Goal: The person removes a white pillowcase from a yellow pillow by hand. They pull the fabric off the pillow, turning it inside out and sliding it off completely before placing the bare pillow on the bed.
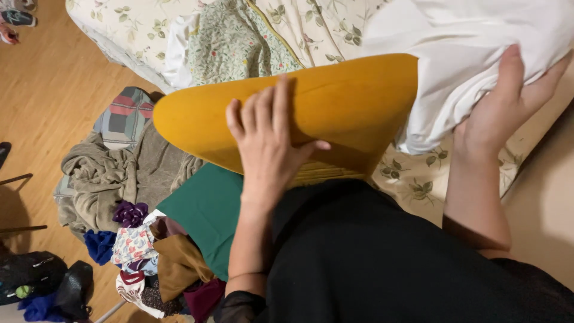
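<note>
While leaning over the bed: left hand spread flat, fingers open, on the mustard pillow; right hand clutching the white pillowcase half over its end. Clothes pile on floor.

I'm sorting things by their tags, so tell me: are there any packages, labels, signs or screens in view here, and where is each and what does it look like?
None show: no package, label, sign or screen.
In view are the left hand flat on a mustard-yellow pillow, the right hand gripping a white pillowcase, and a heap of clothes on the wood floor.
</note>
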